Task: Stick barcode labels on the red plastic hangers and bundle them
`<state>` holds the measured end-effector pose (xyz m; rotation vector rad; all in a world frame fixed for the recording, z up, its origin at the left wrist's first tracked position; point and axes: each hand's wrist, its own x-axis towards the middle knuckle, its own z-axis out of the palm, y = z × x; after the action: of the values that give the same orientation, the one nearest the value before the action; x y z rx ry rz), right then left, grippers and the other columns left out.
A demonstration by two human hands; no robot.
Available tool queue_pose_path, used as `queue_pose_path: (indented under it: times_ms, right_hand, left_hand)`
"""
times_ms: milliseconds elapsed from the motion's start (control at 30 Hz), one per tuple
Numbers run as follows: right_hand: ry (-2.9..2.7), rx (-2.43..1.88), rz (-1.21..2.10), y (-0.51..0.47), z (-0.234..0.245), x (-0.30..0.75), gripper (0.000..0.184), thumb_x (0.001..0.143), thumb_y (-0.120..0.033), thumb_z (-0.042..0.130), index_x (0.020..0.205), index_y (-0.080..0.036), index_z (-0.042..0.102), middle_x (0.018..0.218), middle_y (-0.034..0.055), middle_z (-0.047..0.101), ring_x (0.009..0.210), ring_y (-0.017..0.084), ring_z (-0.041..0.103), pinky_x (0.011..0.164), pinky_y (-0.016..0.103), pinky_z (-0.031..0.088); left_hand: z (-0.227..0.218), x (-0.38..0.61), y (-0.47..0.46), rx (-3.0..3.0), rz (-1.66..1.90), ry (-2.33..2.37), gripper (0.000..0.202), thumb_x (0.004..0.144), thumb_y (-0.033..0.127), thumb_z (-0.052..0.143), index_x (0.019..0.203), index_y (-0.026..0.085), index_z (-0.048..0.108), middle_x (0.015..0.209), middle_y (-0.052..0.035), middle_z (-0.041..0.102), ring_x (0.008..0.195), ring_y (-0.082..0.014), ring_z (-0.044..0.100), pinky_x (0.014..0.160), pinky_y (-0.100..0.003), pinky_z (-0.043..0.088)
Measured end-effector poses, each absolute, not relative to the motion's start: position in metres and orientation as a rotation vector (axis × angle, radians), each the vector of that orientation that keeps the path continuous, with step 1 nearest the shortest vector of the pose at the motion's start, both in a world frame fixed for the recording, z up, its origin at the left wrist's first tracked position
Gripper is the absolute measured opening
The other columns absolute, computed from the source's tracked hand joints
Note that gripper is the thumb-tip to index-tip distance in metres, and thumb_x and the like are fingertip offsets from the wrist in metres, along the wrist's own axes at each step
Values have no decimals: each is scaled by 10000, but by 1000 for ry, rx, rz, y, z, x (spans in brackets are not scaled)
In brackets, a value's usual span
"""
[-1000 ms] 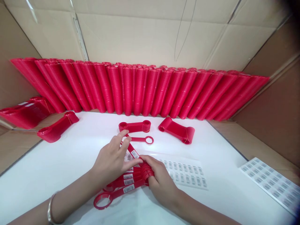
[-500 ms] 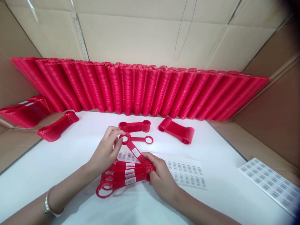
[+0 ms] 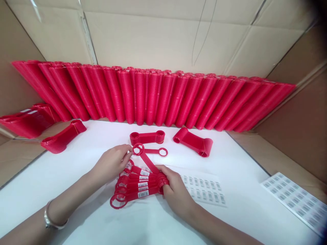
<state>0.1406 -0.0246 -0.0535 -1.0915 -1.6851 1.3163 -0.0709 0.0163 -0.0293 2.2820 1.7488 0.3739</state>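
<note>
My right hand (image 3: 176, 190) is closed around the stacked ends of several red plastic ring wrenches (image 3: 139, 186), which fan out to the left over the table. White barcode labels (image 3: 143, 194) sit on the lower handles of the fan. One unlabelled red ring wrench (image 3: 149, 163) points up and away from the others, its handle running into my right hand. My left hand (image 3: 113, 160) pinches at the left rim of that wrench's ring, fingers bent together. Just behind lies a single loose red ring wrench (image 3: 153, 151), partly covered by the raised one.
A barcode label sheet (image 3: 204, 190) lies partly under my right hand, with more label sheets (image 3: 293, 200) at the right. Banded red bundles (image 3: 148, 137) (image 3: 194, 142) (image 3: 63, 137) lie farther back. Tall red stacks (image 3: 153, 98) line the cardboard wall (image 3: 143, 37). Labelled bundles (image 3: 30, 120) stand far left.
The labelled wrench that stood raised has joined the fan below. A different wrench without a label now stands raised, and my left hand has shifted slightly left and down.
</note>
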Motion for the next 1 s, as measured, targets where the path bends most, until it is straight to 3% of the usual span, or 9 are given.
queue_pose_path:
  times_ms: [133, 267, 467, 633, 767, 1000]
  right_hand:
    - [-1704, -1102, 1305, -23, -54, 141, 584, 612, 30, 321, 1059, -211, 611, 983, 13, 654, 876, 164, 582, 766, 285, 460]
    - [-1714, -1136, 1314, -22, -55, 141, 581, 605, 34, 321, 1042, -213, 614, 955, 8, 658, 823, 158, 587, 746, 285, 461]
    - [-1695, -1170, 1345, -22, -54, 141, 561, 629, 31, 316, 1034, -222, 613, 952, 3, 654, 823, 155, 587, 706, 268, 464]
    - [-1709, -1165, 1338, -21, -52, 141, 581, 605, 42, 314, 1026, -221, 616, 946, 0, 655, 854, 155, 582, 732, 267, 465]
    - [-1741, -1126, 1329, -24, -53, 141, 579, 604, 40, 317, 1032, -217, 610, 955, 1, 655, 862, 153, 581, 742, 267, 459]
    - [-1761, -1115, 1278, -27, -51, 139, 582, 563, 44, 317, 1002, -193, 616, 929, 17, 657, 837, 155, 583, 748, 273, 447]
  left_hand:
    - [-41, -76, 20, 2363, 254, 1650, 279, 879, 260, 291, 820, 179, 551, 851, -41, 510, 738, -177, 540, 672, -302, 400]
    - [-45, -78, 21, 2345, 253, 1622, 287, 877, 261, 313, 775, 185, 570, 824, -27, 520, 687, -154, 545, 638, -276, 397]
    - [-19, -89, 20, 2351, 267, 1507, 255, 854, 306, 389, 760, 196, 599, 833, -23, 569, 706, -152, 547, 657, -261, 396]
    - [-5, -76, 9, 2011, 524, 1468, 271, 829, 413, 454, 777, 193, 604, 702, 8, 569, 626, -129, 494, 578, -226, 370]
    - [-16, -48, -2, 1647, 619, 1367, 289, 809, 422, 484, 748, 164, 598, 551, 39, 481, 501, -93, 404, 470, -202, 285]
    - [-23, -37, -6, 1489, 657, 1312, 260, 791, 389, 519, 729, 153, 608, 566, 34, 531, 512, -88, 445, 478, -193, 312]
